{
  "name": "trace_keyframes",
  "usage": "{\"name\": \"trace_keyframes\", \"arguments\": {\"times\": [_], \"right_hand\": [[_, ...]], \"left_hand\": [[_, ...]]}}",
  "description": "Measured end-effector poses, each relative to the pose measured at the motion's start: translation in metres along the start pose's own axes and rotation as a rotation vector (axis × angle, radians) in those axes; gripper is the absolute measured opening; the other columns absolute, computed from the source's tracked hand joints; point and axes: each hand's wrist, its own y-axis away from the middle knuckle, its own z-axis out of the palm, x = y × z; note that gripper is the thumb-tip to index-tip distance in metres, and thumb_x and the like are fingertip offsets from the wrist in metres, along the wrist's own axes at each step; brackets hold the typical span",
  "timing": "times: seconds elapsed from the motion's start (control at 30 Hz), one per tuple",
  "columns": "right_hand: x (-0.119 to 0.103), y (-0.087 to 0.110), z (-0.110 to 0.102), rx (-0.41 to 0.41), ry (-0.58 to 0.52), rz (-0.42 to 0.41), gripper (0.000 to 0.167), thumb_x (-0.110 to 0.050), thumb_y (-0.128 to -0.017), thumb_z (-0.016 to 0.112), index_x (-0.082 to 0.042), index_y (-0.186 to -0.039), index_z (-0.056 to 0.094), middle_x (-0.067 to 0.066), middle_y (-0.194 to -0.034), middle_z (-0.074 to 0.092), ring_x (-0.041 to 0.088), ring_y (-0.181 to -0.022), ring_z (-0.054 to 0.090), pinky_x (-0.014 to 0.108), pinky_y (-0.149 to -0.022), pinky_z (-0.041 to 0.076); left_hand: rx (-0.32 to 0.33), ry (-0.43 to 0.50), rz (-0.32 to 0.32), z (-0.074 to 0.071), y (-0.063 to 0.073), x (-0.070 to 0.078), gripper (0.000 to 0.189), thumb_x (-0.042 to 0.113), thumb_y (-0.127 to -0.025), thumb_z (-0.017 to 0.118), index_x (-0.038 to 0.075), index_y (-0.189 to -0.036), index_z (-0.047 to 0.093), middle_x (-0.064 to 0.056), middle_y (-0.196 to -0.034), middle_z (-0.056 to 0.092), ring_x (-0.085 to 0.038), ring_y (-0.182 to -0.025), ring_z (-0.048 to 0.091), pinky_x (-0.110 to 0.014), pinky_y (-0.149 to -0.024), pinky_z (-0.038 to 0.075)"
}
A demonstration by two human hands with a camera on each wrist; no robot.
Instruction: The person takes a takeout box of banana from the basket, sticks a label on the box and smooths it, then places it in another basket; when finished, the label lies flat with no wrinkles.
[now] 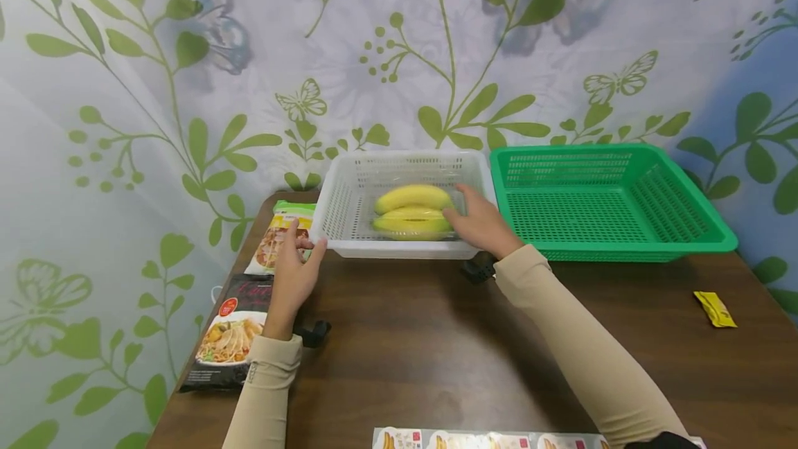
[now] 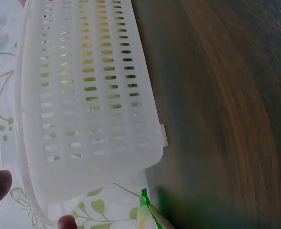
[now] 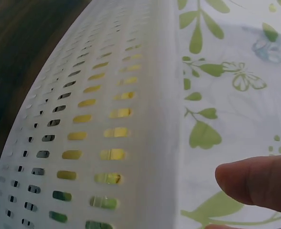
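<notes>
In the head view, a white perforated basket point(image 1: 399, 249) stands toward the back of the table. Yellow bananas point(image 1: 414, 197) with greenish tips lie inside it, seemingly in clear plastic. My right hand point(image 1: 483, 222) reaches over the basket's right front corner, thumb and fingers spread beside the bananas' right end; whether it touches them is unclear. At the left front corner is my left hand point(image 1: 294, 279), its fingers apart. Left-hand fingertips point(image 2: 67, 222) show near the basket rim in the left wrist view. The right wrist view has one fingertip point(image 3: 241, 183) past the rim.
A green perforated basket point(image 1: 611, 248) adjoins the white one on the right. Two food packets, one green and white point(image 1: 264, 251) and one black point(image 1: 231, 338), lie at the left table edge. A small yellow packet point(image 1: 715, 309) is far right; a printed sheet point(image 1: 486, 439) lies in front.
</notes>
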Motion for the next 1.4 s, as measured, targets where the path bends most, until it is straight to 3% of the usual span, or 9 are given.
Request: {"name": "trace_keyframes", "arguments": {"times": [0.27, 0.67, 0.77, 0.8, 0.9, 1.03, 1.13, 1.27, 1.4], "right_hand": [[0.006, -0.013, 0.003, -0.005, -0.042, 0.035, 0.077, -0.042, -0.105, 0.047, -0.01, -0.165, 0.011, 0.021, -0.168, 0.01, 0.041, -0.154, 0.003, 0.062, -0.119, 0.016], [0.009, -0.036, 0.011, -0.071, -0.176, 0.103, 0.075, -0.035, -0.106, 0.046, -0.014, -0.166, 0.005, 0.014, -0.169, 0.013, 0.039, -0.151, 0.023, 0.058, -0.116, 0.027], [0.011, -0.038, 0.016, -0.064, -0.132, 0.113, 0.072, -0.034, -0.107, 0.045, -0.015, -0.166, 0.007, 0.016, -0.166, 0.023, 0.04, -0.118, 0.056, 0.055, -0.101, 0.042], [0.011, -0.039, 0.017, -0.066, -0.119, 0.116, 0.072, -0.034, -0.108, 0.045, -0.016, -0.166, 0.006, 0.018, -0.163, 0.029, 0.038, -0.101, 0.06, 0.054, -0.095, 0.045], [0.011, -0.04, 0.02, -0.068, -0.094, 0.105, 0.071, -0.033, -0.108, 0.046, -0.018, -0.166, 0.008, 0.017, -0.162, 0.032, 0.034, -0.081, 0.058, 0.051, -0.089, 0.045], [0.011, -0.039, 0.02, -0.09, -0.145, 0.1, 0.07, -0.03, -0.108, 0.048, -0.023, -0.166, 0.01, 0.026, -0.141, 0.052, 0.038, -0.086, 0.064, 0.052, -0.091, 0.048], [0.011, -0.038, 0.02, -0.111, -0.186, 0.103, 0.068, -0.029, -0.108, 0.048, -0.026, -0.166, 0.014, 0.024, -0.138, 0.054, 0.037, -0.072, 0.062, 0.051, -0.079, 0.053], [0.011, -0.037, 0.02, -0.121, -0.157, 0.093, 0.063, -0.03, -0.109, 0.046, -0.025, -0.165, 0.018, 0.011, -0.164, 0.03, 0.029, -0.07, 0.064, 0.044, -0.076, 0.054], [0.01, -0.037, 0.02, -0.121, -0.145, 0.097, 0.063, -0.03, -0.108, 0.046, -0.025, -0.165, 0.02, 0.012, -0.165, 0.027, 0.025, -0.071, 0.066, 0.044, -0.078, 0.055]], "left_hand": [[-0.02, -0.013, 0.026, 0.004, -0.007, 0.006, 0.075, 0.031, -0.099, 0.066, 0.011, -0.16, 0.029, -0.013, -0.11, 0.058, -0.02, -0.07, 0.043, -0.032, -0.061, 0.038], [-0.055, -0.025, 0.022, 0.005, -0.012, 0.007, 0.067, 0.027, -0.1, 0.065, 0.009, -0.158, 0.036, -0.015, -0.099, 0.054, -0.017, -0.069, 0.042, -0.03, -0.061, 0.037], [-0.063, -0.019, 0.013, 0.006, -0.011, 0.007, 0.067, 0.028, -0.101, 0.065, 0.01, -0.158, 0.035, -0.016, -0.1, 0.054, -0.018, -0.069, 0.041, -0.03, -0.061, 0.037], [-0.064, -0.017, 0.009, 0.006, -0.011, 0.007, 0.067, 0.028, -0.1, 0.065, 0.011, -0.158, 0.036, -0.017, -0.101, 0.054, -0.018, -0.069, 0.041, -0.03, -0.061, 0.037], [-0.06, -0.02, 0.002, 0.006, -0.01, 0.006, 0.065, 0.027, -0.1, 0.065, 0.011, -0.157, 0.038, -0.016, -0.1, 0.053, -0.019, -0.07, 0.042, -0.03, -0.061, 0.037], [-0.063, -0.043, 0.007, 0.006, -0.01, 0.007, 0.062, 0.027, -0.101, 0.065, 0.01, -0.156, 0.041, -0.012, -0.097, 0.053, -0.02, -0.07, 0.044, -0.032, -0.061, 0.039], [-0.07, -0.055, 0.008, 0.005, -0.009, 0.007, 0.061, 0.027, -0.102, 0.064, 0.01, -0.155, 0.041, -0.012, -0.096, 0.053, -0.02, -0.069, 0.044, -0.033, -0.061, 0.039], [-0.075, -0.057, 0.009, 0.005, -0.008, 0.007, 0.061, 0.027, -0.102, 0.064, 0.01, -0.155, 0.042, -0.012, -0.094, 0.051, -0.021, -0.069, 0.043, -0.033, -0.061, 0.038], [-0.077, -0.045, 0.004, 0.005, -0.009, 0.007, 0.061, 0.028, -0.102, 0.064, 0.01, -0.155, 0.042, -0.01, -0.093, 0.049, -0.019, -0.066, 0.04, -0.031, -0.06, 0.035]]}}
